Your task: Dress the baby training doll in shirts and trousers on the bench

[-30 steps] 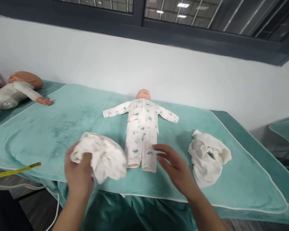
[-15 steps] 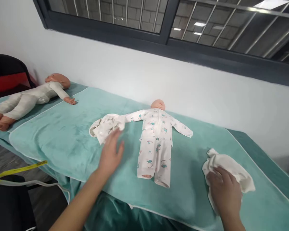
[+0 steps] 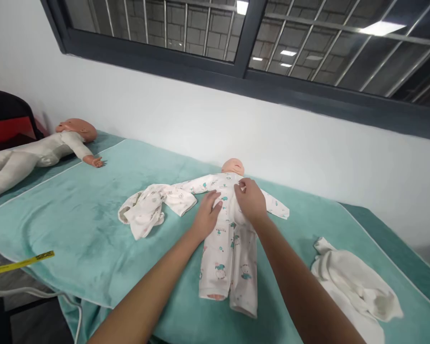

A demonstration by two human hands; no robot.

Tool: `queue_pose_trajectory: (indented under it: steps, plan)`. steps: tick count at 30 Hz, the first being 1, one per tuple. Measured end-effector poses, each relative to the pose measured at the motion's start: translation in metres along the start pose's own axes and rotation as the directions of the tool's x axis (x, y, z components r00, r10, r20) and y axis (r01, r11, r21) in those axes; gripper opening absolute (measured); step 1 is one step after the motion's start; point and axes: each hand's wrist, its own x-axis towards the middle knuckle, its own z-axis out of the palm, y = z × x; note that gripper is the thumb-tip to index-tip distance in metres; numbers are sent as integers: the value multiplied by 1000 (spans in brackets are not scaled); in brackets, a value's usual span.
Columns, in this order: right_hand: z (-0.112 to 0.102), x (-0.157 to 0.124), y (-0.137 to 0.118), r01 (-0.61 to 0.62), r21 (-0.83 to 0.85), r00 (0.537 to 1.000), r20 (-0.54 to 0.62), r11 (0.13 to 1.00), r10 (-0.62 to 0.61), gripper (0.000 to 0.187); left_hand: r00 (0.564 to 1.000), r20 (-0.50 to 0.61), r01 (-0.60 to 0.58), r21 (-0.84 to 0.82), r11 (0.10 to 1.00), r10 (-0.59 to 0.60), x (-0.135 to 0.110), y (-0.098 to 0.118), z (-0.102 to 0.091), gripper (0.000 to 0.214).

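A baby doll lies on its back in the middle, in a white long-sleeved baby top and matching trousers with small green prints. My left hand rests on the top's left side, thumb and fingers apart. At the chest, just below the collar, my right hand has its fingers pinched on the front of the top. How much fabric is between those fingertips is hidden. Beside the doll's left-hand sleeve lies a crumpled white printed garment. A plain white cloth sits bunched at the right.
Green plush sheeting covers the table. A second doll, in a pale body, lies at the far left. The white wall and a barred window stand behind. A yellow strap and a pale cable hang at the left edge.
My right hand has left the plain white cloth and come to the doll's chest. My left hand has moved right from the crumpled garment, which is now more spread out, onto the top.
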Motion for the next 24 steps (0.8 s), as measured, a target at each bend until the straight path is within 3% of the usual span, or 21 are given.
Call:
queue_pose_trajectory:
  steps: [4,7,10,13,15,17,19,20,22,24]
  plan:
    - [13,47,-2,-79,-81,994,75,994,85,28,996,-81,41,68,997,-35,9,-22,-7,30]
    - [23,56,6,-131,-94,986,91,987,140,30,994,-88,-40,244,969,63,0,-19,-18,31]
    - [24,36,27,-105,33,993,60,994,103,30,978,-74,-106,629,770,196,-16,-3,-49,37]
    - [19,-6,51,81,292,995,-85,953,-59,30,986,-168,138,860,491,18,-28,6,-98,45]
    - [14,-39,56,168,388,979,-175,906,-106,35,960,-202,266,874,407,-194,-29,9,-127,42]
    - [8,-69,45,175,479,981,-156,860,-113,43,904,-244,398,782,479,-352,-27,18,-142,33]
    - [1,-93,22,156,607,983,-23,779,-180,66,856,-290,516,517,683,-428,-27,40,-137,25]
    - [-3,-103,8,152,662,967,52,734,-248,81,852,-281,518,324,791,-443,-29,56,-127,24]
    - [-15,-119,-15,164,721,925,124,673,-358,102,895,-160,413,-58,909,-417,-36,93,-98,27]
    - [-33,-132,-21,194,720,943,50,666,-328,89,954,64,300,-267,916,-294,-50,131,-67,22]
